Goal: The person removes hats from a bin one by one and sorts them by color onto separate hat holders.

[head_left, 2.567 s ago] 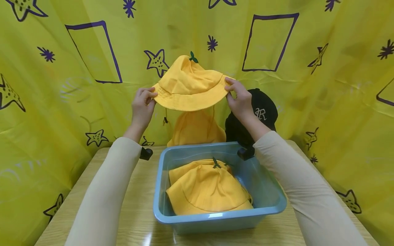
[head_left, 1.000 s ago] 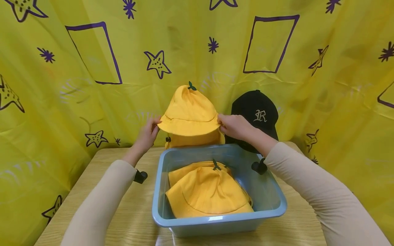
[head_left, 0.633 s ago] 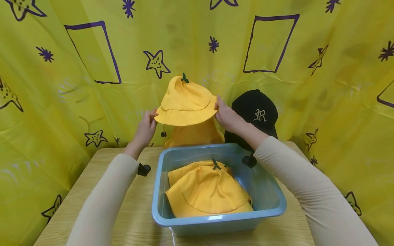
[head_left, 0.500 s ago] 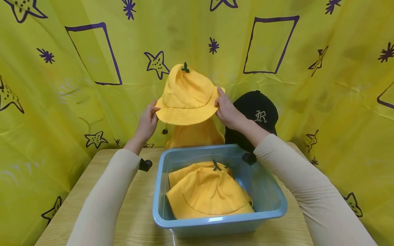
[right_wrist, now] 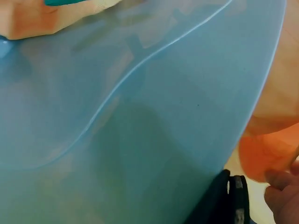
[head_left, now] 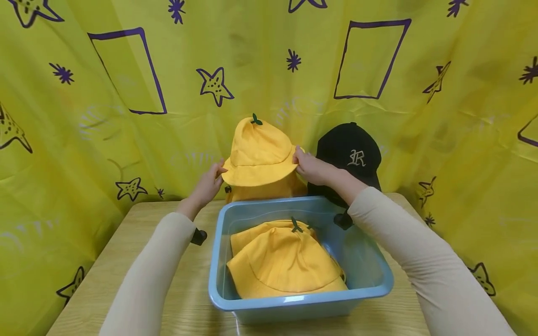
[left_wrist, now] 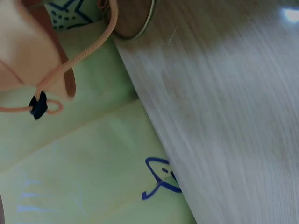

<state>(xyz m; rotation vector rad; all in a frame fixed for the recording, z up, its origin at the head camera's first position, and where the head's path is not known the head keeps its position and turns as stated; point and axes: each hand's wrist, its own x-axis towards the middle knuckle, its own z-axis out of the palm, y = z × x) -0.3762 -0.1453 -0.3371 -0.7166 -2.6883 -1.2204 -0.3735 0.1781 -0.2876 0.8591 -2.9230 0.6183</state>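
Observation:
A yellow bucket hat (head_left: 260, 151) with a green sprout on its crown is held by its brim behind the basin. My left hand (head_left: 208, 185) pinches the left side of the brim, and my right hand (head_left: 313, 167) grips the right side. Yellow cloth (head_left: 269, 191) shows under the brim, partly hidden by the basin. In the left wrist view, a cord with a dark toggle (left_wrist: 38, 105) hangs beside the yellow cloth. Fingers of the right hand (right_wrist: 282, 196) appear at the lower right of the right wrist view, near orange-looking fabric.
A blue plastic basin (head_left: 215, 256) stands on the wooden table (head_left: 185, 289), with more yellow hats (head_left: 290, 266) inside. A black cap (head_left: 350, 151) with a stitched letter sits behind its right corner, close to my right forearm. A yellow patterned curtain (head_left: 269, 46) surrounds the table.
Held by both hands, the hat has gone from high up to low, risen again about half a second ago, and is now lower behind the basin. The basin and black cap have stayed put.

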